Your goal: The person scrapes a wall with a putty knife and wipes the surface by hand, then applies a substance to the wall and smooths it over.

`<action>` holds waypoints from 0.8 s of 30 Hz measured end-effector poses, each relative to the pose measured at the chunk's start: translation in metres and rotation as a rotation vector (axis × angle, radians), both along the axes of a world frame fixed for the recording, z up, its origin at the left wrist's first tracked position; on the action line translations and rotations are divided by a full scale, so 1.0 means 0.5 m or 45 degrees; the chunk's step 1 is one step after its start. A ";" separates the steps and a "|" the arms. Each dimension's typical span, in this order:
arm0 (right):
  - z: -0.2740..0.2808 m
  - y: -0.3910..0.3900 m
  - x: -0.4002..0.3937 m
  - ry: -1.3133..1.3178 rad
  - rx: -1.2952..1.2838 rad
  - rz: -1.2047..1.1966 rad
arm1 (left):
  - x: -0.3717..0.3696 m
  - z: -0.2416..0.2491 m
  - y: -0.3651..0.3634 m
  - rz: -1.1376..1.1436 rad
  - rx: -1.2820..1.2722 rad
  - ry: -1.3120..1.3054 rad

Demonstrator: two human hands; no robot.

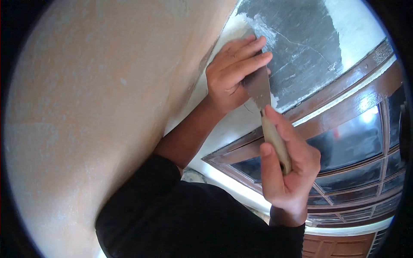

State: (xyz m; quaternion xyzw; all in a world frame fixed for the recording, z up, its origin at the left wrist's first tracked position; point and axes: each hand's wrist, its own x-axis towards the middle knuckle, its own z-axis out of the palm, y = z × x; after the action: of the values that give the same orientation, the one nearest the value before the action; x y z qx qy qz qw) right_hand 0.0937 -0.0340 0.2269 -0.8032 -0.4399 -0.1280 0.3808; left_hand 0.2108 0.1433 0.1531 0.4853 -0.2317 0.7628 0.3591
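A putty knife with a pale handle and a flat metal blade is in front of me, its blade pointing up toward the wall. My right hand is closed around the handle, thumb on one side and index finger stretched along it toward the blade. Higher up, my left hand lies across the blade, its fingers over the metal and partly hiding it. Beside its fingertips is a dark grey patch on the wall, with thin cracks and a smeared whitish streak at its edge.
A beige, blotchy wall surface fills the left side, close to my left arm. White wall borders the grey patch. At right is a brown-framed window with dark panes; a brown wooden panel shows below.
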 end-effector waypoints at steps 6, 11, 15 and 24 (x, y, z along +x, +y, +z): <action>-0.006 0.006 0.021 -0.024 0.046 0.012 | -0.004 0.004 -0.006 -0.015 -0.045 0.016; 0.000 0.004 0.016 -0.075 0.006 0.011 | 0.003 0.006 -0.003 -0.044 -0.072 0.031; -0.002 0.003 0.016 -0.040 0.015 -0.013 | 0.000 0.003 -0.009 -0.047 -0.102 0.031; 0.000 0.005 0.024 -0.167 0.019 0.022 | 0.000 0.004 -0.001 0.053 -0.066 0.038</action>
State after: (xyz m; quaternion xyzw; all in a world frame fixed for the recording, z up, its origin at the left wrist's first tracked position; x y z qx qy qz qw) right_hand 0.1058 -0.0315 0.2268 -0.7864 -0.4700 -0.1801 0.3582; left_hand 0.2108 0.1431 0.1552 0.4918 -0.1963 0.7686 0.3591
